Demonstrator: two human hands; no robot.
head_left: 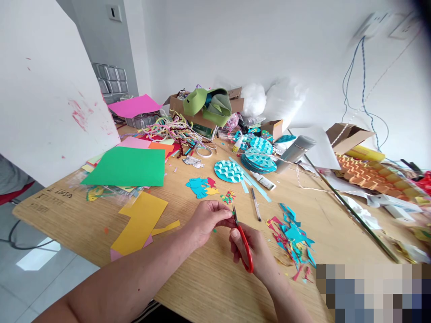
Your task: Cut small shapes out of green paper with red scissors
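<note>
My right hand (257, 251) is wrapped around red-handled scissors (248, 257), with their narrow blades pointing up and away from me. Beside the blades, my left hand (205, 220) pinches a tiny piece of green paper (233, 213), mostly hidden by the fingertips. Just beyond the hands lie blue paper fish cutouts (198, 186), a yellow cutout (212, 191), a red cutout (211, 181) and a small pile of colourful paper bits (228, 197). Blue and red paper scraps (296, 237) are heaped to the right of my right hand. A pen (256, 205) rests between the pile and the scraps.
Yellow paper (141, 220) and a green sheet (131, 167) lie at left. Wave-patterned blue discs (228, 171), a glue bottle (263, 180) and a grey cylinder (298, 150) are farther back. Pipe cleaners (175, 128) and a long green stick (357, 215) also occupy the table.
</note>
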